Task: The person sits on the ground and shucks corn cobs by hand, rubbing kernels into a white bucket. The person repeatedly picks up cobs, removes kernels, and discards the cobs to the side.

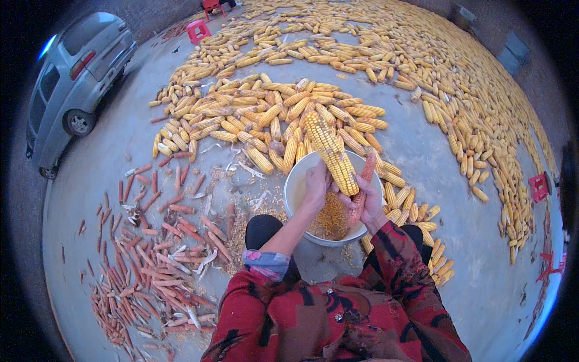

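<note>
Between my knees stands a round bucket (289, 199) with loose yellow corn kernels (332, 217) inside. Over it, my right hand (372, 199) holds a bare reddish corncob (363, 188), its fingertips also near the lower end of a yellow ear of corn (332, 154). My left hand (318, 181) is against the left side of that ear, its fingers partly hidden behind it. The ear is tilted with its upper end away from me and has some gaps in its kernel rows, with the bare cob just to its right.
A heap of corn ears (271, 113) lies beyond the bucket, with a wide spread (407, 50) behind. Stripped cobs (158, 271) and husk scraps cover the ground at left. A parked vehicle (81, 81) and a red stool (198, 31) stand further off.
</note>
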A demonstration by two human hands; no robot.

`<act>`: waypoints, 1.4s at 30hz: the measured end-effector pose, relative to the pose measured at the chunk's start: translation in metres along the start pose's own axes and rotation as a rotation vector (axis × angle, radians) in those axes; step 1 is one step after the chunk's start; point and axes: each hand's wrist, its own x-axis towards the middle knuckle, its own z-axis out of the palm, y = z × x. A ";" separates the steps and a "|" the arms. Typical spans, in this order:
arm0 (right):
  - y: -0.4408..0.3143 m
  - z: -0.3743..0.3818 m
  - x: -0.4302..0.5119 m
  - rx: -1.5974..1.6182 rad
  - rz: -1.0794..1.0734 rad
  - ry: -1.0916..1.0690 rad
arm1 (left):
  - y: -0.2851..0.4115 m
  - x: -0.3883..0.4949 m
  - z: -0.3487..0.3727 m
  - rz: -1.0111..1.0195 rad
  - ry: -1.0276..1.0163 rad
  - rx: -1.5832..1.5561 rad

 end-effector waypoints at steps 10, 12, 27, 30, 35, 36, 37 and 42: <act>-0.032 -0.001 -0.014 -0.238 -0.113 0.085 | 0.098 0.025 -0.135 0.371 0.864 0.785; -0.030 0.002 -0.015 -0.276 -0.124 0.101 | 0.099 0.027 -0.156 0.321 1.145 1.152; 0.006 -0.001 0.002 -0.513 -0.256 0.267 | 0.005 0.001 0.008 0.395 0.024 0.128; 0.016 0.001 -0.003 -0.799 -0.387 0.286 | -0.001 0.008 0.017 0.565 0.264 0.092; 0.006 -0.008 -0.024 -1.229 -0.585 0.308 | 0.013 0.026 0.022 0.450 0.241 -0.272; 0.002 -0.011 -0.026 -1.260 -0.561 0.292 | 0.016 0.028 0.024 0.442 0.230 -0.305; -0.003 -0.014 -0.027 -1.299 -0.581 0.277 | 0.018 0.029 0.024 0.434 0.218 -0.336; -0.005 -0.011 -0.030 -1.388 -0.614 0.185 | 0.021 0.028 0.018 0.331 0.245 -0.264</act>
